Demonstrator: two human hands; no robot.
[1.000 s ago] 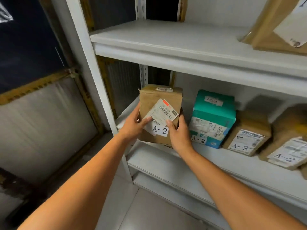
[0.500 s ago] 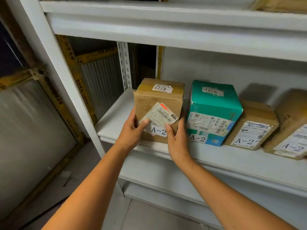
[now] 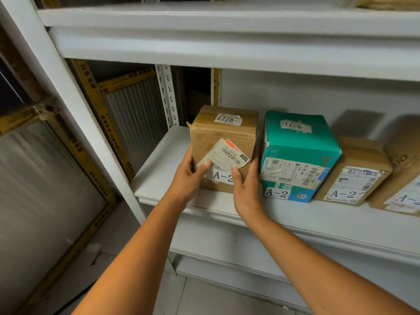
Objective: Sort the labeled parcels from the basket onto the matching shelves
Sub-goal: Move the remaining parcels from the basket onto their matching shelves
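A person's two hands clasp a brown parcel [image 3: 223, 142] marked "A-2" as it stands upright on a white shelf [image 3: 159, 173]. The left hand [image 3: 187, 178] holds the box's left edge, its thumb laid across the shipping label, with the rest of its fingers [image 3: 203, 166] out of sight behind the side. The right hand [image 3: 247, 189] grips the opposite edge, thumb on the front face beside the "A-2" sticker, its fingers running up the right side. The parcel sits squarely between the two sets of fingers, and a tag reading "0227" shows on its top. Just right of the right hand's fingers, close against them, stands a teal parcel [image 3: 297, 153], also labelled "A-2". Further right of it lie a flat brown parcel [image 3: 354, 171] and the edge of another box [image 3: 403, 178], both bearing the same code. Above the fingers runs the upper shelf [image 3: 227, 48]; well to their left rises a white upright post [image 3: 68, 105].
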